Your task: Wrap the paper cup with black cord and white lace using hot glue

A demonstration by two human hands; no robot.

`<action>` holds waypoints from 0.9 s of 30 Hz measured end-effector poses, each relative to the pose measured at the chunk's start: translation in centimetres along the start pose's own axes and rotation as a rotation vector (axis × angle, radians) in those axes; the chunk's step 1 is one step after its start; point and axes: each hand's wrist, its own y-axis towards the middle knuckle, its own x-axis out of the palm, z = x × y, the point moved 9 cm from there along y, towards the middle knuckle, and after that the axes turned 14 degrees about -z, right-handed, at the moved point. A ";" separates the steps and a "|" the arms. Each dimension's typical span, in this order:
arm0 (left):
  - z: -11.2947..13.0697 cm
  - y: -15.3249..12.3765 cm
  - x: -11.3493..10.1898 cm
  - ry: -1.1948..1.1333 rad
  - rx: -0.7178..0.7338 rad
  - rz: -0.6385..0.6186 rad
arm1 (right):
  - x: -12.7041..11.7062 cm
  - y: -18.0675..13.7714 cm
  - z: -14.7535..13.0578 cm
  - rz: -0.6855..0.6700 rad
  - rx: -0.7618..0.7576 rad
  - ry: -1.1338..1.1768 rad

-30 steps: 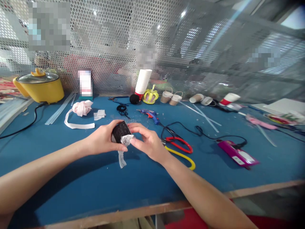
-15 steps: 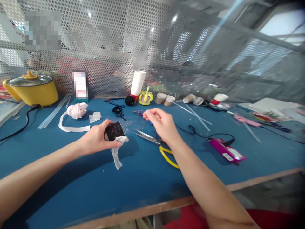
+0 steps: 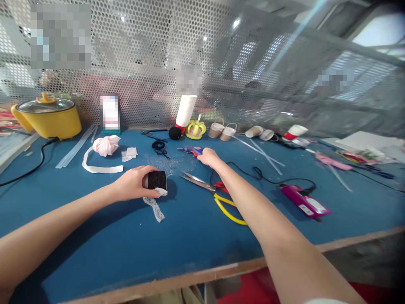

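My left hand (image 3: 136, 182) is wrapped round a small black-covered cylinder (image 3: 157, 180), held on its side low over the blue table. A strip of white lace (image 3: 155, 208) hangs from the cylinder's near end, under my thumb. Farther off, my right hand (image 3: 209, 157) is closed round the handle of a blue and red glue gun (image 3: 192, 150), whose nozzle points left. Between the hands lie large scissors (image 3: 202, 183) with their blades a little apart, and my right forearm passes over their yellow handles (image 3: 229, 210).
A yellow electric pot (image 3: 49, 119) stands at the back left. Pink-white ribbon (image 3: 106, 146), black cord (image 3: 159, 147) and a yellow crown (image 3: 195, 128) lie toward the back. On the right is a purple power strip (image 3: 304, 202) with a black cable. A perforated metal screen (image 3: 142, 55) borders the table's rear.
My right hand has come down onto the glue gun and closed round its handle. My left hand has lowered and turned the black cylinder onto its side.
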 end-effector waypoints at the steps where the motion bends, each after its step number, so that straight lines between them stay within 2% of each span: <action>1: -0.1 0.1 0.0 0.002 0.004 0.001 | -0.4 -0.4 -0.1 0.021 -0.020 0.045; 4: -0.4 0.3 -0.1 -0.007 0.010 0.014 | -1.9 -2.8 -0.9 0.061 -0.142 0.203; 6: -0.6 0.3 -0.3 -0.018 0.013 0.014 | -2.4 -5.2 -1.8 0.029 -0.252 0.303; 8: -0.7 0.3 -0.6 -0.027 0.013 0.007 | -2.2 -8.0 -2.7 -0.061 -0.359 0.384; 9: -0.8 0.3 -0.6 -0.031 0.013 0.002 | -1.4 -9.6 -3.5 -0.182 -0.460 0.482; 10: -0.8 0.3 -0.7 -0.035 0.011 -0.002 | -1.0 -11.1 -4.1 -0.249 -0.537 0.539; 13: -1.1 0.3 -0.8 -0.048 0.002 -0.013 | 0.0 -14.6 -4.8 -0.271 -0.663 0.548; 19: -1.4 0.6 -0.7 -0.099 -0.004 -0.038 | 3.2 -16.4 -4.1 -0.327 -0.597 0.390; 27: -1.3 0.7 -0.8 -0.112 0.002 -0.052 | 3.7 -16.6 -4.2 -0.325 -0.557 0.303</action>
